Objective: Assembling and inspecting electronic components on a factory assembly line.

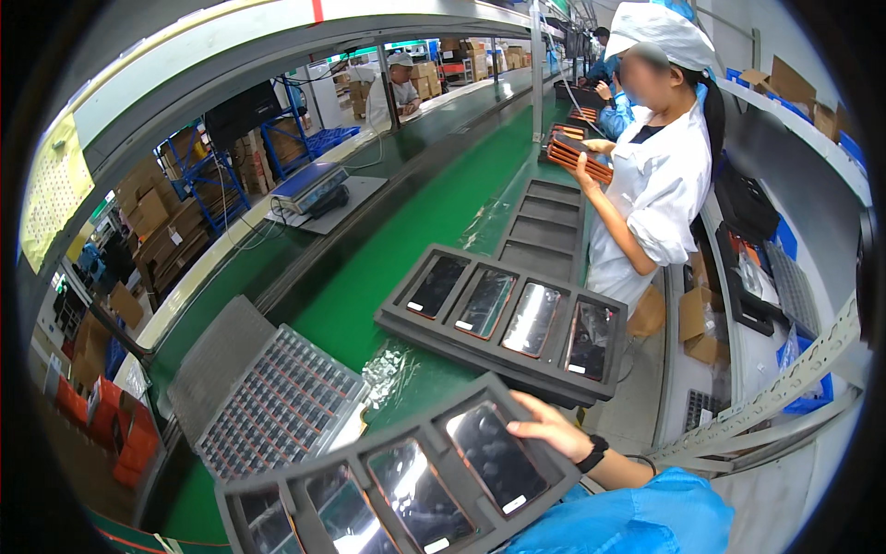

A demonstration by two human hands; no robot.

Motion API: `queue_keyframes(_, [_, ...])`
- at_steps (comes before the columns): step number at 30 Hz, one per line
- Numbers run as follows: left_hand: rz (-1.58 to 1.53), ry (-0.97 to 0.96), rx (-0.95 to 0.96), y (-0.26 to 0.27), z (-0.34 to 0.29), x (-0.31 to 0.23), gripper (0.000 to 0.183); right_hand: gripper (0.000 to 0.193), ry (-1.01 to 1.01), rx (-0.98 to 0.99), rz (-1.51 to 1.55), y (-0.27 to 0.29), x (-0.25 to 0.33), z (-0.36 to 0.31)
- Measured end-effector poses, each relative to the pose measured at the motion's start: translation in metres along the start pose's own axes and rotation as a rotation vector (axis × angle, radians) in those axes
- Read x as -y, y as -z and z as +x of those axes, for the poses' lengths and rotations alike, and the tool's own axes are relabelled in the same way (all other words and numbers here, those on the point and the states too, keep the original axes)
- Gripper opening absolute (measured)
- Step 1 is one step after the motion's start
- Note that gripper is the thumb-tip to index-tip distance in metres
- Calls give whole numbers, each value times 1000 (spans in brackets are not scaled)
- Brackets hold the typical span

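Note:
My right hand (554, 427), in a blue sleeve with a black wristband, is closed on the right end of a dark grey foam tray (293, 471) at the lower edge. Several phone-sized panels with glossy dark faces and orange edges lie in its slots; one panel (496, 457) is right beside my fingers. Beyond it, a similar foam tray (391, 316) holds more such panels and rests on another dark tray. My left hand is out of the picture.
A clear tray of small orange-edged parts (286, 397) lies left on the green belt (323, 300), near crumpled clear plastic (388, 369). Farther back is a foam tray with bare slots (544, 205). A co-worker (651, 185) at right holds stacked orange-edged pieces (577, 155). A scale-like device (309, 187) stands beyond.

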State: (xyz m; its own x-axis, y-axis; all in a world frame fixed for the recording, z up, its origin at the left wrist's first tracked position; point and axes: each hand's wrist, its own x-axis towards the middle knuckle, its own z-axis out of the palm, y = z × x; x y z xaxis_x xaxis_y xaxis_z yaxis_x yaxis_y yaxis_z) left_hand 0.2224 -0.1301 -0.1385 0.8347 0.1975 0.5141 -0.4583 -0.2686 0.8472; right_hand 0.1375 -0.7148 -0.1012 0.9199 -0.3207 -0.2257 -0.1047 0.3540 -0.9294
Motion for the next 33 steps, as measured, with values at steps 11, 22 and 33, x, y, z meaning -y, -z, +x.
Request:
queue_keyframes(11, [-1392, 744, 675, -386, 113, -95, 61, 60, 572, -537, 181, 103, 39, -61])
queue_keyframes(22, [-1266, 679, 836, -576, 37, -40, 71, 59, 614, -929, 162, 168, -26, -9])
queue_keyframes(33, [-1173, 652, 870, -551, 27, -44, 87, 49, 625, -903, 51, 192, -18, 32])
